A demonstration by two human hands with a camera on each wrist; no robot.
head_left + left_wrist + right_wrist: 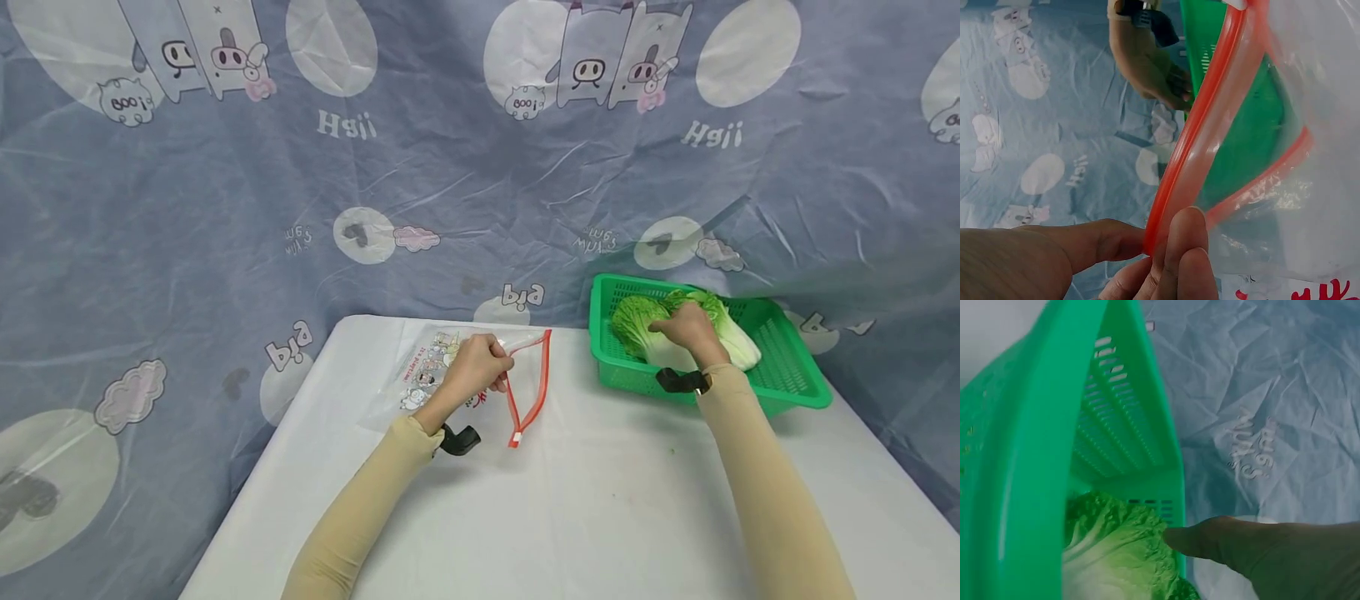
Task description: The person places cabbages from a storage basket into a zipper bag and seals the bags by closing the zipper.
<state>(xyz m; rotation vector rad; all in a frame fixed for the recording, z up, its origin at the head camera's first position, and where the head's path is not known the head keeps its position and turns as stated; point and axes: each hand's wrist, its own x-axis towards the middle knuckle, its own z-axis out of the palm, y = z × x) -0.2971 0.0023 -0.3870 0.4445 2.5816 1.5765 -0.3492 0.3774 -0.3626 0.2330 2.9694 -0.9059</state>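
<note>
With my left hand (477,364) I hold the clear plastic bag (427,367) at its mouth. My thumb is on one side of the red-orange zip strip (1179,169) and my fingers are bent on the other, so the edge is pinched between them. The two sides of the mouth stand apart in the middle and come together at the end where there is the small white slider (517,437). The bag lies on the left part of the white table (585,508), with cartoon prints on it, and its mouth is turned to the right.

My right hand (692,331) is at the green basket (637,380), above the two cabbages (632,321) which lie inside, side by side. My right thumb (1200,540) is stretched out, away from the other fingers, and its tip is at the leafy green top of one cabbage. The other fingers are hidden from me in these views — I cannot tell whether they grip the cabbage or only rest there.

The basket stands at the back right of the table, near the grey-blue printed cloth (450,175). I wear beige sleeves (352,517), and at each wrist there is a black band (678,381).
</note>
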